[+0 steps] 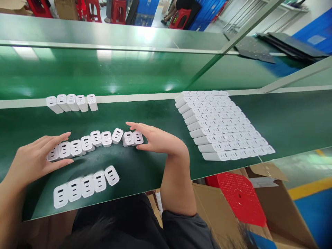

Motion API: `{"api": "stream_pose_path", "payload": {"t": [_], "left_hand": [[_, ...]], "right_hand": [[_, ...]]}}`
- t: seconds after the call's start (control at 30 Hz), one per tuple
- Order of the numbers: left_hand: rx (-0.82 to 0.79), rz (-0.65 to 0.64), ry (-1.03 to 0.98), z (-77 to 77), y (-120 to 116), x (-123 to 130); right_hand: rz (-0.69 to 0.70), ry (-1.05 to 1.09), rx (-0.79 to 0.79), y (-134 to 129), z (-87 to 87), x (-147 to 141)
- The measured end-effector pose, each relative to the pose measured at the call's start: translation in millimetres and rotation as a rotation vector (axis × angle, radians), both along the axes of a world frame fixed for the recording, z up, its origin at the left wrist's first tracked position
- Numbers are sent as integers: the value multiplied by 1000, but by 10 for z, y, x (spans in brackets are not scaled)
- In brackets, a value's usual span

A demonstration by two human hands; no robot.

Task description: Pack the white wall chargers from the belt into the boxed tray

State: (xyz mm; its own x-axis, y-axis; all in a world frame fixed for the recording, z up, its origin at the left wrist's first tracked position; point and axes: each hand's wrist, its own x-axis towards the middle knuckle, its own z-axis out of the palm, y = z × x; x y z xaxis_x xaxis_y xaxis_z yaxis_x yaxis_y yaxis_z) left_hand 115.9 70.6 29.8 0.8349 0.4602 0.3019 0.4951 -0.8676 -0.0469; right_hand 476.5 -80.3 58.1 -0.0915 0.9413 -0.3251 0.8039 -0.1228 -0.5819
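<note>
A crooked row of white charger blocks (88, 143) with dark port slots stands across the green table between my hands. At its left end my left hand (38, 157) spreads thumb and fingers around the end block, partly hiding it. My right hand (149, 137) is at the other end, fingers and thumb apart around the last two blocks (132, 138); whether its fingertips touch them I cannot tell. Nearer to me lies a second short row of blocks (86, 185), its rightmost one tilted. Another short row (72, 102) stands by the back rail.
A large, tightly packed array of white blocks (225, 126) stands on the right of the green table (290, 117). Below the table edge are an open cardboard box (218, 204) and a red stool (241, 197). A metal frame bar (251, 26) slants above the back.
</note>
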Motion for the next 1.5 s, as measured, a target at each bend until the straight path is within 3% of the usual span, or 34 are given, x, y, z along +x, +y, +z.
{"api": "stream_pose_path", "payload": {"t": [0.33, 0.57, 0.9, 1.03, 1.23, 1.5], "left_hand": [[-45, 28, 5, -36, 16, -50], [-63, 28, 12, 6, 5, -25], [-90, 24, 12, 27, -11, -11], [-90, 16, 14, 32, -2, -18], [-99, 18, 21, 34, -2, -18], [-115, 36, 15, 16, 4, -29]], "right_hand": [[-6, -1, 3, -16, 2, 53], [-333, -223, -126, -2, 39, 57], [-275, -67, -186, -18, 135, 51], [-295, -35, -136, -21, 162, 44], [-150, 15, -15, -5, 123, 31], [-162, -24, -8, 1, 100, 16]]}}
